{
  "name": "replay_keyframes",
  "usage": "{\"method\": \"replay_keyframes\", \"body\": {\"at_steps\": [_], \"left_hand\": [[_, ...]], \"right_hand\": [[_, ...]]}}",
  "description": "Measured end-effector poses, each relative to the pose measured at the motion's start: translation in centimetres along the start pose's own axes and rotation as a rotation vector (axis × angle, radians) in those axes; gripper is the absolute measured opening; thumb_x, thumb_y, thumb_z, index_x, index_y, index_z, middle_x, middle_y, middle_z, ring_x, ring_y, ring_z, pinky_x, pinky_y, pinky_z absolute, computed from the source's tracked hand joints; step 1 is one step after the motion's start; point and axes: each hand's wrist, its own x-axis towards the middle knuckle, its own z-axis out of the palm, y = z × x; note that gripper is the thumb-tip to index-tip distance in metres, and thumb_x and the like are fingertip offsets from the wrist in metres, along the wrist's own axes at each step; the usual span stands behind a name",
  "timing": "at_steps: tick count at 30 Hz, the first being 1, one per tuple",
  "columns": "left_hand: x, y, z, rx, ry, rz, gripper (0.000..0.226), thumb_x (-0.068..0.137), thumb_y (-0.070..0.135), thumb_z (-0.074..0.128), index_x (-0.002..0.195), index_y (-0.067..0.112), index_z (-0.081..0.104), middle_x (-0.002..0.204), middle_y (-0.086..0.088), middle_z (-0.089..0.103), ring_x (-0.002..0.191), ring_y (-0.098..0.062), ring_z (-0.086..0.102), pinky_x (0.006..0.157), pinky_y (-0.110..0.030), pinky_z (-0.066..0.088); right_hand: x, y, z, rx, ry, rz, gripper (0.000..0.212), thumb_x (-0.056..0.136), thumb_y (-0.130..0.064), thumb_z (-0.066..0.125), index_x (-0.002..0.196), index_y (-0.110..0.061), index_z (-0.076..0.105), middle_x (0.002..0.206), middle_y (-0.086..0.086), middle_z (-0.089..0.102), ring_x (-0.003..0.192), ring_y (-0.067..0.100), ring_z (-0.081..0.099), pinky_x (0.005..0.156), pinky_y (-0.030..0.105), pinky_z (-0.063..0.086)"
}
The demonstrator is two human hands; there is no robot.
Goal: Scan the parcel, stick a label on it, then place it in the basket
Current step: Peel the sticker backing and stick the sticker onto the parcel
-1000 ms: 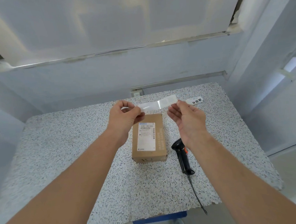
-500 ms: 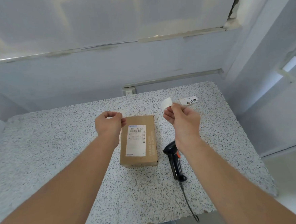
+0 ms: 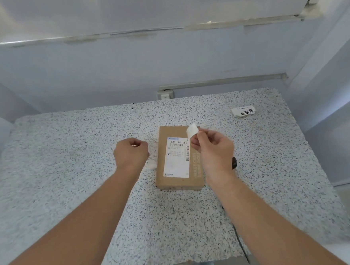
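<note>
A brown cardboard parcel (image 3: 179,173) lies flat in the middle of the speckled table (image 3: 68,160), with a printed white shipping label on its top. My right hand (image 3: 214,150) pinches a small white label (image 3: 192,129) just above the parcel's far right corner. My left hand (image 3: 131,154) is closed in a fist to the left of the parcel. A pale, see-through backing strip (image 3: 152,165) hangs from it beside the box. The black scanner (image 3: 234,163) is mostly hidden behind my right wrist. No basket is in view.
The scanner's cable (image 3: 241,243) runs past the table's front edge. A white tag with black characters (image 3: 243,112) lies at the far right of the table. A wall socket (image 3: 165,95) sits behind the table, and walls close in on both sides.
My hands pulled apart and the strip split: the small label stayed in my right hand, the backing in my left. Both hands then came down, the right one over the parcel.
</note>
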Motion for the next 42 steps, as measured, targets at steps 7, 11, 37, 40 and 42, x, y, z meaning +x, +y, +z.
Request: {"method": "replay_keyframes", "body": {"at_steps": [7,11,37,40,42], "left_hand": [[-3.4,3.9,-1.2,-0.278,-0.428,0.063,0.017,0.09,0.02,0.078,0.087,0.003,0.082,0.087,-0.019,0.08,0.079,-0.025,0.076,0.081,-0.035,0.064],[-4.2,5.1,-1.8,-0.259,-0.561,0.047,0.029,0.089,0.026,0.08,0.091,-0.002,0.081,0.091,-0.023,0.079,0.077,-0.025,0.075,0.083,-0.037,0.064],[-1.9,5.4,-2.5,0.054,-0.553,0.212,0.013,0.097,0.008,0.07,0.093,-0.003,0.076,0.087,-0.015,0.079,0.082,-0.027,0.077,0.082,-0.037,0.065],[-1.4,5.6,-2.6,0.1,-0.56,0.258,0.013,0.098,0.008,0.069,0.091,0.0,0.076,0.081,-0.009,0.078,0.076,-0.019,0.074,0.08,-0.032,0.065],[-1.2,5.8,-2.5,0.132,-0.569,0.286,0.012,0.098,0.009,0.069,0.09,0.003,0.076,0.083,-0.01,0.078,0.076,-0.019,0.073,0.08,-0.03,0.064]], "right_hand": [[-1.7,1.1,0.5,-0.277,-0.025,-0.298,0.009,0.096,-0.017,0.073,0.091,-0.023,0.075,0.085,-0.007,0.077,0.081,0.009,0.074,0.081,0.031,0.064],[-2.7,1.7,0.8,-0.379,-0.057,-0.469,0.004,0.096,-0.017,0.074,0.096,-0.019,0.077,0.085,-0.01,0.076,0.08,0.007,0.072,0.077,0.025,0.061],[-1.4,1.8,-0.7,-0.502,-0.088,-0.357,0.023,0.098,-0.044,0.068,0.117,-0.033,0.072,0.111,-0.013,0.067,0.094,0.006,0.069,0.084,0.031,0.062],[-0.9,1.3,-0.8,-0.404,-0.097,-0.244,0.014,0.097,-0.043,0.071,0.111,-0.037,0.071,0.105,-0.015,0.075,0.093,0.008,0.073,0.079,0.034,0.065],[-0.6,1.1,-0.8,-0.386,-0.086,-0.246,0.018,0.096,-0.042,0.073,0.112,-0.034,0.074,0.1,-0.015,0.077,0.089,0.006,0.074,0.078,0.033,0.065]]}}
